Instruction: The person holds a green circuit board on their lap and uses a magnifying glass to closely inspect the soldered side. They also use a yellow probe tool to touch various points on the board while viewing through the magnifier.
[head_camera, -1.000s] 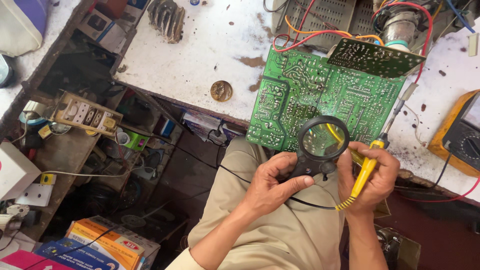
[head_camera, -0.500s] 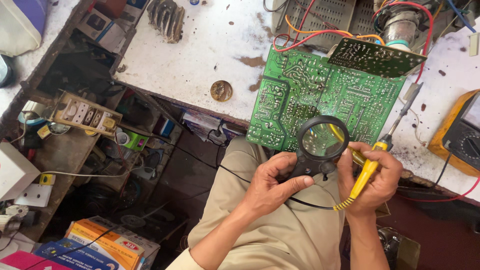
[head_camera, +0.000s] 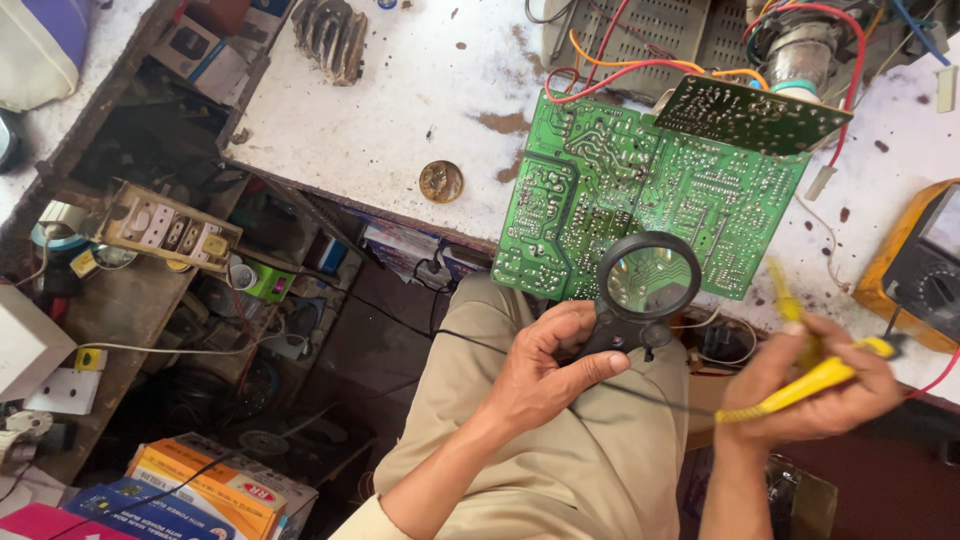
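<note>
A coin-like disc (head_camera: 441, 181) lay on the white bench (head_camera: 400, 110). The left hand (head_camera: 545, 370) gripped a black magnifier (head_camera: 645, 290), fingers clamped on its handle, lens over the green circuit board (head_camera: 610, 190). Further right, the right hand (head_camera: 815, 385) closed around yellow probes (head_camera: 810, 378), beside a yellow multimeter (head_camera: 920, 265).

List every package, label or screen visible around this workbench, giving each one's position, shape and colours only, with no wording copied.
Stack of flat cardboard boxes: bottom left on the floor, rectangular, orange and blue.
Small box: top left by the bench edge, white with a dark picture.
Multimeter: right edge of the bench, yellow casing, grey screen partly cut off.
</note>
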